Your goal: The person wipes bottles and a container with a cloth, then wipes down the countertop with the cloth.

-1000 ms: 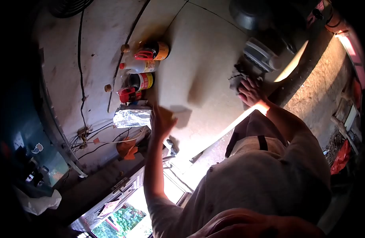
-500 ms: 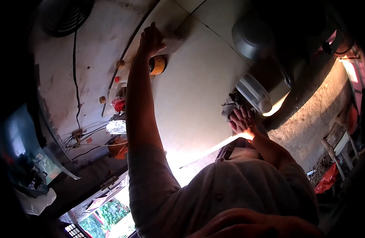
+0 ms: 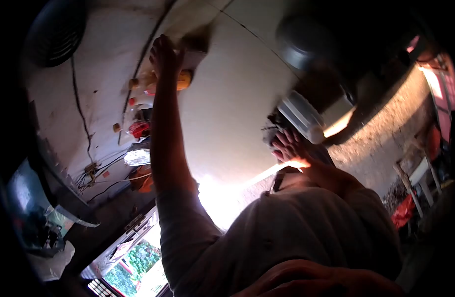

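Observation:
My left hand [image 3: 166, 57] reaches out to the far left of the pale tabletop [image 3: 227, 109], its fingers spread and blurred. Beside its thumb side stands a pale box-like thing [image 3: 194, 58], too blurred to name. An orange-labelled jar [image 3: 183, 80] shows partly behind my left wrist. My right hand [image 3: 288, 146] lies with fingers spread on a crumpled grey cloth [image 3: 270, 134] at the table's near edge. Just beyond those fingers, a clear plastic container [image 3: 300, 116] lies on its side.
Several capped bottles [image 3: 133, 101] and a red-wrapped item [image 3: 139, 129] line the wall side. A metal pot lid [image 3: 306, 42] sits at the far right. Cables [image 3: 91, 171] hang along the wall; a fan [image 3: 57, 32] is at upper left. A wooden chair [image 3: 418, 180] stands right.
My left hand has shifted left toward the wall and its fingers have spread. The pale box-like thing shows farther left too. My right hand stays on the cloth; the view has shifted slightly.

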Available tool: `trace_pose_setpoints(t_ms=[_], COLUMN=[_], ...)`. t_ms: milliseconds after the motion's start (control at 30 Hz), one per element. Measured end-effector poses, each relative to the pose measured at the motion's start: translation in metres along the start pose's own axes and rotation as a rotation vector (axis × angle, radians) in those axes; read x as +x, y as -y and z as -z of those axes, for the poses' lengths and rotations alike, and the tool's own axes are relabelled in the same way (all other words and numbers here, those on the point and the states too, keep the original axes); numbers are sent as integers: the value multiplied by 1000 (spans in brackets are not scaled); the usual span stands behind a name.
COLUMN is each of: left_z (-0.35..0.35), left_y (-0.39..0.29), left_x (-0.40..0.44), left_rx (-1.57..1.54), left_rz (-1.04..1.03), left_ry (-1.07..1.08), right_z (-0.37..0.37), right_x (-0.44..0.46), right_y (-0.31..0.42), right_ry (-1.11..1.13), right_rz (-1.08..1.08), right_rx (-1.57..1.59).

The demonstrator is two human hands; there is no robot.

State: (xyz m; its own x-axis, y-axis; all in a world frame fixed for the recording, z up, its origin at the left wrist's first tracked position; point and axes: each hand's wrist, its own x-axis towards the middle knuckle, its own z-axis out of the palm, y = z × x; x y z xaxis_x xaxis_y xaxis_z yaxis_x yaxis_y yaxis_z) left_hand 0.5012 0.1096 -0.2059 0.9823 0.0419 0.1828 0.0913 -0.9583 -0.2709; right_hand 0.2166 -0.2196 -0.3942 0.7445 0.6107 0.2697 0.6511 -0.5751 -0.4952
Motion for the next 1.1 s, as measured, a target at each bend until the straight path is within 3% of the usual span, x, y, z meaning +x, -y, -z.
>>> trace_pose_setpoints(t_ms=[33,133,167,233,267,367,433,500,533,567,633,700,767,800,833,900,933,967,1000,1033,1100], left_z=[-3,1,12,51,68,91,96,82,78,84,96,106,93,86,80,75,82,83,83,86,104], left_y=[-10,-57,-75,-119,-136,-177,-193,-203,-204,-205,-205,-199,-186,-180,-175,-167,-163,-158,-153,-148,-137], left_x=[-11,-66,-89,-126,-135,-153,-159,-157,-157,-159,-171,-193,-216,-226,-236,-255,-266,-277,-289,-300,-315], left_rx=[-56,-399,-583,-830,-835,-813,-676,-502,-527,-528,-431,-449,-770,-900,-889,-1814,-1884,-1883,-1938,-1990,-2103], left_rz=[-7,-303,-448,-598,-673,-825,-846,-873,-855,-857,-755,-679,-403,-253,-249,247,289,293,358,426,451], left_ry=[-2,116,172,258,282,293,168,173,56,41,230,228,153,232,229,559,512,506,480,452,441], right_z=[3,35,13,28,42,96,116,157,159,181,175,196,201,201,198,185,167,155,140,128,119], right_x=[2,4,-16,-51,-61,-88,-114,-107,-113,-93,-82,-63,-42,-33,-25,-4,10,19,23,31,39], right_y=[1,-10,-19,-36,-44,-67,-82,-72,-75,-60,-56,-28,-1,11,21,47,51,65,68,80,111], right_ry=[76,248,262,32,35,315,-86,97,-202,-274,-568,-474,-544,-545,-544,-531,-540,-476,-269,-349,-391], right_rz=[-15,290,261,142,138,-18,-284,-1260,-996,-1081,-787,-928,-895,-773,-651,-514,-302,-386,-381,-112,-107], right_rx=[34,-160,-119,2,-10,-217,49,459,322,436,318,626,818,750,681,709,329,556,678,491,458])
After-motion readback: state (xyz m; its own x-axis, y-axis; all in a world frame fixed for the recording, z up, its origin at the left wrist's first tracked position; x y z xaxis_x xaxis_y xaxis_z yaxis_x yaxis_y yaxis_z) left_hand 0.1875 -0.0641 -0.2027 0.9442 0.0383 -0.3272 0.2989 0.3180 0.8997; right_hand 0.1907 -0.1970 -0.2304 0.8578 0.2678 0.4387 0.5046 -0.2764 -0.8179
